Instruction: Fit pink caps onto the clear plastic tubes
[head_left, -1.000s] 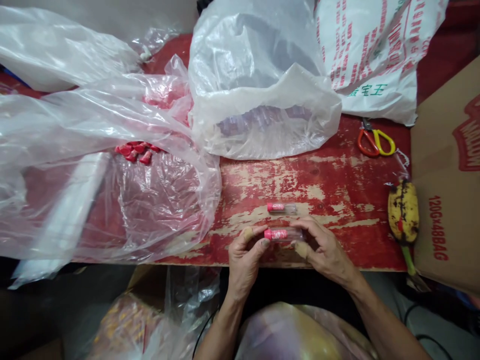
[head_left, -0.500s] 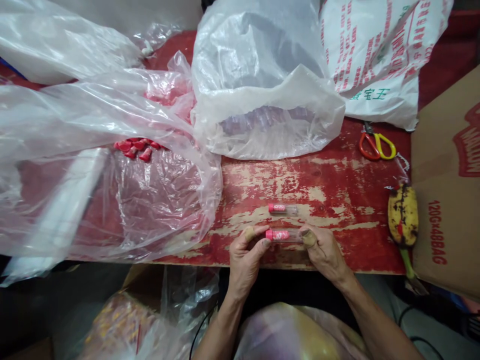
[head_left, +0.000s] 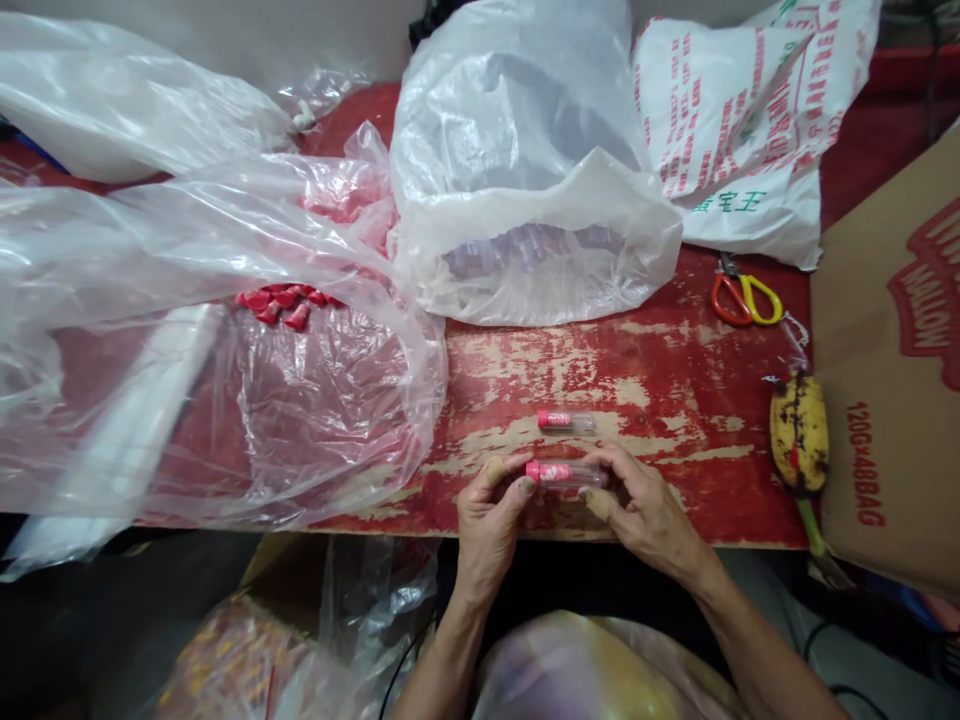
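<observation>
A clear plastic tube with a pink cap lies across between my hands, just above the table's near edge. My left hand pinches its capped end between thumb and forefinger, and my right hand curls its fingers around the clear end. Tan wrappings cover some fingertips. A second pink-capped tube lies on the worn red table, just beyond my hands. Red caps sit under clear plastic film at left. A translucent bag holds many clear tubes, their details blurred.
Orange-and-yellow scissors and a spotted banana lie at the right, beside a cardboard box. A printed white woven sack lies at the back. Loose plastic sheeting spreads over the left of the table.
My right fingers have closed further around the tube's clear end, and the tube has shifted slightly left. The view has also shifted a little.
</observation>
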